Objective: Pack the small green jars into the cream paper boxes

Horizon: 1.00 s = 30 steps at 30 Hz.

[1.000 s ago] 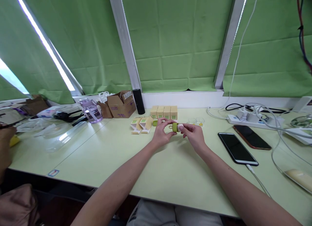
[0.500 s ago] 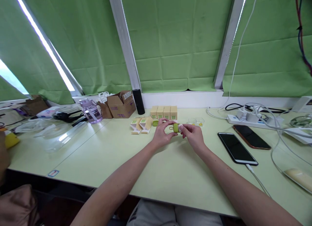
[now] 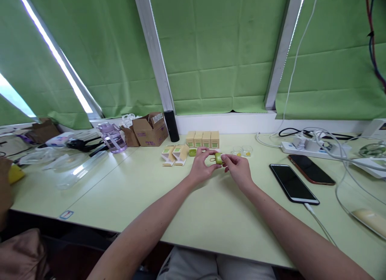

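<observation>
My left hand (image 3: 201, 166) pinches a small olive-green case (image 3: 218, 158) with a pale loop at its left end, held a little above the table. The fingertips of my right hand (image 3: 239, 169) press on the case's right end; whatever lies under them is hidden. Behind my left hand lies another green piece (image 3: 192, 152). Two opened cream cartons (image 3: 180, 154) with green panels stand to the left of it. Several closed cream boxes (image 3: 206, 139) form a row behind. To the right sit small clear containers (image 3: 247, 151) with yellow spots inside.
Two phones (image 3: 293, 183) lie on the right, near a power strip (image 3: 310, 150) and tangled white cables. A cardboard box (image 3: 150, 130), a black cylinder (image 3: 171, 126) and a purple bottle (image 3: 112, 138) stand back left. Part of another person shows at the left edge.
A white piece that showed between my right fingers and the green case no longer shows. The right fingers have closed in against the case, which has tilted slightly.
</observation>
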Available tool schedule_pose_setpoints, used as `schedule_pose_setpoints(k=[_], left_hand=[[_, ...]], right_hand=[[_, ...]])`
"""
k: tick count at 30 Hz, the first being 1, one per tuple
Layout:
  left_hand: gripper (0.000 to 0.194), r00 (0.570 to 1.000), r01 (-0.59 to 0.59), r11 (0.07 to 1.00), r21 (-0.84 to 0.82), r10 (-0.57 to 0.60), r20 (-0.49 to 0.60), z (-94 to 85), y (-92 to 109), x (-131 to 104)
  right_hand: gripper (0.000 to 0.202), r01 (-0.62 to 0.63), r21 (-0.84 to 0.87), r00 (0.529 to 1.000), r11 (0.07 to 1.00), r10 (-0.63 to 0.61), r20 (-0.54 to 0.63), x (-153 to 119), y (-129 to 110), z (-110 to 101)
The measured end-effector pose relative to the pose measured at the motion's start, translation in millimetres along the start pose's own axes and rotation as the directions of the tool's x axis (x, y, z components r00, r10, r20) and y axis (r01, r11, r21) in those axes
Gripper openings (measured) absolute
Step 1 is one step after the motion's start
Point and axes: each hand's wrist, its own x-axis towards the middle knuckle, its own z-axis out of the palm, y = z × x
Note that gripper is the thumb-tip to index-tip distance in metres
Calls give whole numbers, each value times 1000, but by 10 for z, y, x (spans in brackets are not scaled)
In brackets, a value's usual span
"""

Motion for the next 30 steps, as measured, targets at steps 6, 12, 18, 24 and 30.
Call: schedule_pose_setpoints(k=[6,12,18,24,30], left_hand=[[44,998,63,996,-70,-62,17,15,-25,10],[52,972,233,878,-417,-193,136,-1,-119,75],[45,908,409,669,-621,-230,350,-49,-78,91],[44,861,496,592,-635,-241,447,-42,-32,65],[55,890,442,707,-553,-267,370,-34,-5,87]], right_hand=[[64,5,-77,1000,997,-6,-11,-20,-58,-5],[56,171,-253,984,952,-178,-6,-56,-143,-42],[39,517,-464,842,719,-524,127,-118,-121,-42],[30,587,-570,778,575,-596,200,-112,-40,-40],[33,557,-676,774,482,-597,212,-89,-6,-58]])
